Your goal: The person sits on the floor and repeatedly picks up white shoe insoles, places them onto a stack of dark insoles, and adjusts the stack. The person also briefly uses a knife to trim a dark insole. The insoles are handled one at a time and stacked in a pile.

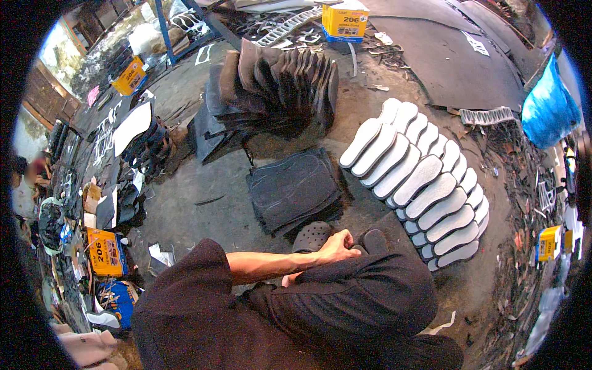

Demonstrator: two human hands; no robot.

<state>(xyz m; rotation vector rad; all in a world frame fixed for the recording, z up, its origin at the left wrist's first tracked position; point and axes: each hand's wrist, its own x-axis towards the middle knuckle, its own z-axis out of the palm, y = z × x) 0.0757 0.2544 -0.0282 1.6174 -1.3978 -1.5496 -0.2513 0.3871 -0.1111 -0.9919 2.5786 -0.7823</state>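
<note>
My left hand (338, 248) is at the centre, its forearm crossing from the left sleeve. The fingers are curled in, and whatever they may hold is hidden. It is beside a dark clog with holes (313, 237) and a dark rounded shoe toe (374, 239), above my dark-clothed knee (370, 290). My right hand does not show. A flat stack of black sheets (293, 188) with pale outlines drawn on top lies just beyond the clog. To the right, white shoe soles (425, 179) lie overlapped in rows.
Dark curved pieces (277, 86) stand bunched beyond the black stack. Large dark sheets (441, 58) cover the far right floor, near a blue plastic bag (550, 105). Yellow boxes (106, 251) stand around. Cut scraps (518, 185) litter the right side; a white sole-shaped sheet (132, 127) lies left.
</note>
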